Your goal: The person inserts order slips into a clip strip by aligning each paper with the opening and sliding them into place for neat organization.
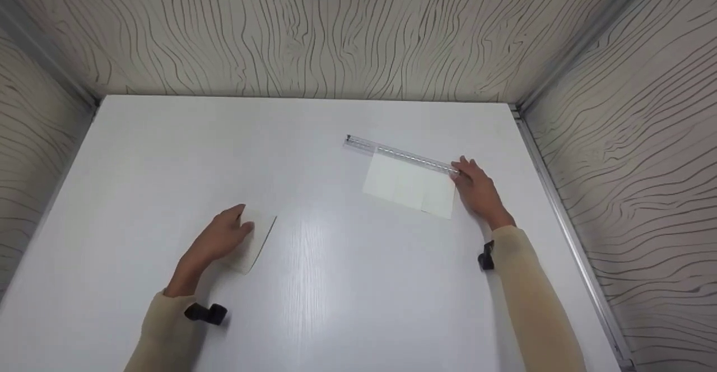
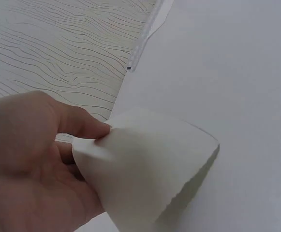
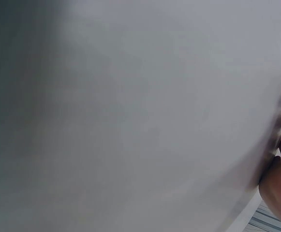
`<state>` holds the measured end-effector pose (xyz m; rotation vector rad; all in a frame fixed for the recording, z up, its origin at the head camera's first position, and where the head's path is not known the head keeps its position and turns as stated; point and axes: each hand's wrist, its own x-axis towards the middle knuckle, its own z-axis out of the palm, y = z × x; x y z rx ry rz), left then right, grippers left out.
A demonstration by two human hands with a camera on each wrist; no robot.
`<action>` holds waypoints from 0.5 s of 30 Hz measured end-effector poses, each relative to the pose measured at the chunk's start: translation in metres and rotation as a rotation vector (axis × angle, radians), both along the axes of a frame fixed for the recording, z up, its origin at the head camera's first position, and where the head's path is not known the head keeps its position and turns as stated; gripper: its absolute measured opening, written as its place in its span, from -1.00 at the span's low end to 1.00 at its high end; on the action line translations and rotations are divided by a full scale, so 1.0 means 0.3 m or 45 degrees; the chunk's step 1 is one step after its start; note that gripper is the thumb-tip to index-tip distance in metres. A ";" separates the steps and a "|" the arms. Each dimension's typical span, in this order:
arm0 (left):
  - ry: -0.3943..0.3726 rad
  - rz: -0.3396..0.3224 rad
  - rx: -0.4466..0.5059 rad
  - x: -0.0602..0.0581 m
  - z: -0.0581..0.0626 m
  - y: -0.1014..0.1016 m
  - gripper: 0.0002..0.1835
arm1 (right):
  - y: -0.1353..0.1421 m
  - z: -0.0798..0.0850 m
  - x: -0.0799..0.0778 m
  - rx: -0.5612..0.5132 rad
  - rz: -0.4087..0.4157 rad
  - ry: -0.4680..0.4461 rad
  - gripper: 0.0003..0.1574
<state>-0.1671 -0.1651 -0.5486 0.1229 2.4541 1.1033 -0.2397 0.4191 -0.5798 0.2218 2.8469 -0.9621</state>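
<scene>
My left hand [image 1: 221, 235] pinches a cream piece of paper [image 1: 259, 243] at the left of the table. In the left wrist view the paper [image 2: 145, 159] bends up from the thumb, and one edge looks rough and torn. At the right, a clear ruler [image 1: 409, 156] lies slanted along the top edge of several cream paper strips [image 1: 400, 184] lying side by side. My right hand [image 1: 479, 190] holds the ruler's right end, beside the strips' top right corner. Only part of the right hand [image 3: 280, 183] shows in the right wrist view.
The white table [image 1: 313, 282] has a glossy, reflective top. Wood-grain panels [image 1: 313, 36] stand behind it and at both sides, with a metal rail [image 1: 566, 226] along the right edge. A black wrist camera [image 1: 206, 313] is strapped over the left sleeve.
</scene>
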 end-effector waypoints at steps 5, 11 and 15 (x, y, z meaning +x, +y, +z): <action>-0.006 0.033 0.079 -0.024 0.016 0.030 -0.31 | -0.004 0.006 0.004 -0.002 0.000 -0.010 -0.24; 0.120 0.082 0.100 -0.055 0.021 0.059 -0.56 | -0.002 0.008 0.002 0.025 0.004 -0.014 -0.25; 0.158 0.133 0.100 -0.077 0.017 0.072 -0.58 | -0.002 0.005 0.001 0.021 -0.006 -0.008 -0.27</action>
